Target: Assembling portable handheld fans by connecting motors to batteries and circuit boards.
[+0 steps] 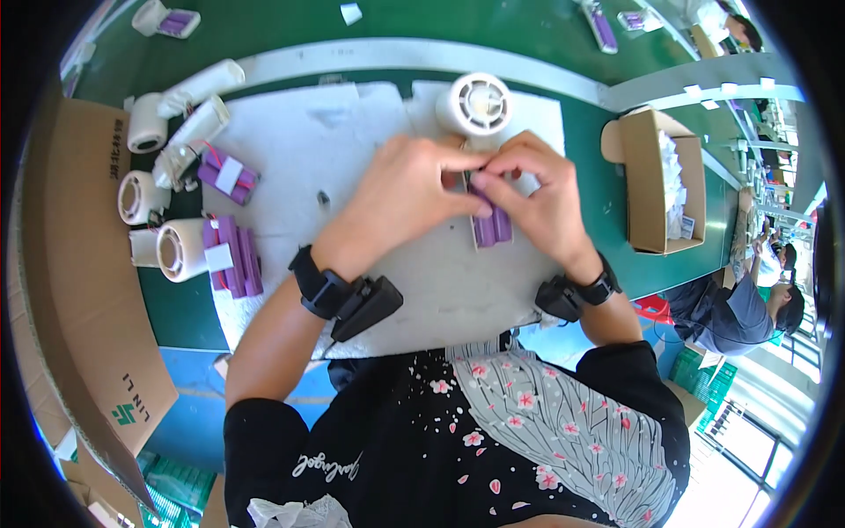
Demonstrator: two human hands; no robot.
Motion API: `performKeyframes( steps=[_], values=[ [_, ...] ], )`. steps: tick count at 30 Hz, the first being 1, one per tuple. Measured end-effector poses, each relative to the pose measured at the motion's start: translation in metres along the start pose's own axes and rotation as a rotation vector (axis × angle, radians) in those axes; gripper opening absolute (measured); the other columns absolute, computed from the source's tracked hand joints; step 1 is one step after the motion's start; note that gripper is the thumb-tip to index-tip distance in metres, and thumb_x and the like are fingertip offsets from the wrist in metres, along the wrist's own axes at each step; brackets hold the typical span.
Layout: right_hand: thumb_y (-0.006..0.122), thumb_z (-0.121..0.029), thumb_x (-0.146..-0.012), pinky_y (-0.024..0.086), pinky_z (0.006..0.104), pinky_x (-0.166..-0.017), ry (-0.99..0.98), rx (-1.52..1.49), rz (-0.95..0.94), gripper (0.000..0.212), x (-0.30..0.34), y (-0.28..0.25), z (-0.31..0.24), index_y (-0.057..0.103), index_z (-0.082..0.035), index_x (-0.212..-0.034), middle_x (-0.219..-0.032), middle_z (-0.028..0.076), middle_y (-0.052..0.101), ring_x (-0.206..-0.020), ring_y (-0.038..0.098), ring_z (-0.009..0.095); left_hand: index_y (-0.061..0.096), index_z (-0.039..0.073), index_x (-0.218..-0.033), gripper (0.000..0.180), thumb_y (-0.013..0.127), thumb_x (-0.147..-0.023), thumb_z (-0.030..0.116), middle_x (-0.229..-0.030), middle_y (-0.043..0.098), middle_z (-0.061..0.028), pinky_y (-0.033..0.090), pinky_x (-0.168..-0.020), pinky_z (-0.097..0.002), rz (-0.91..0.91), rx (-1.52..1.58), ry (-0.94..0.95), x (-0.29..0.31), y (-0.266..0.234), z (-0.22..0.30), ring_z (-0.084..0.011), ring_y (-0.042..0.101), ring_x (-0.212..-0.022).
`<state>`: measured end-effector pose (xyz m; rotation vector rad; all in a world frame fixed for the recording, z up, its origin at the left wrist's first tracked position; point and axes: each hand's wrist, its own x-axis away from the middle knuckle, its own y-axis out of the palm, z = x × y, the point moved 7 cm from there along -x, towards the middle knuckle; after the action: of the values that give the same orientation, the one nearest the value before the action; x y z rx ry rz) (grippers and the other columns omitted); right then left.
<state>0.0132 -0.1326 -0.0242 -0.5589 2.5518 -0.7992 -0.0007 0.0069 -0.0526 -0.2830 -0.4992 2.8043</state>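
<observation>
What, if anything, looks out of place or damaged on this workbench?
A small dark spot stands out on the pale grey, flat mat, left of the bare left hand; hole, stain or object, I cannot tell.

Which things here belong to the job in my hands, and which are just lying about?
Seemingly in the job:
- purple pack at your left hand and right hand
- white housing just beyond
- mat beneath

Seemingly just lying about:
- paper scrap at the top
- big carton on the left
- crumpled wrap at the bottom
</observation>
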Motion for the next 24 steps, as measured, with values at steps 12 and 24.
performKeyframes(
  steps=[12,24],
  values=[
    [0.078,-0.004,-0.069,0.052,0.0394,-0.081,-0.32,0.343,-0.167,0.034,0.027,-0.001,-0.042,0.065,0.004,-0.1,-0.108,0.014,0.062,-0.095,0.061,0.031,0.067,0.012,-0.119,0.056,0.083,-0.066,0.011,-0.082,0.069,-0.0118,0.051,-0.066,-0.0282,-0.036,-0.043,-0.012,0.001,0.0,0.005,-0.0145,0.057,-0.063],
    [0.085,-0.015,-0.063,0.046,0.0426,-0.097,-0.233,0.457,-0.122,0.067,-0.011,-0.008,-0.008,0.057,0.005,-0.12,-0.122,0.021,0.059,-0.114,0.055,0.039,0.06,0.011,-0.129,0.056,0.077,-0.075,0.008,-0.098,0.069,-0.0138,0.053,-0.065,-0.0278,0.123,0.05,0.037,0.002,-0.011,0.001,-0.0159,0.064,-0.072]
  ],
)
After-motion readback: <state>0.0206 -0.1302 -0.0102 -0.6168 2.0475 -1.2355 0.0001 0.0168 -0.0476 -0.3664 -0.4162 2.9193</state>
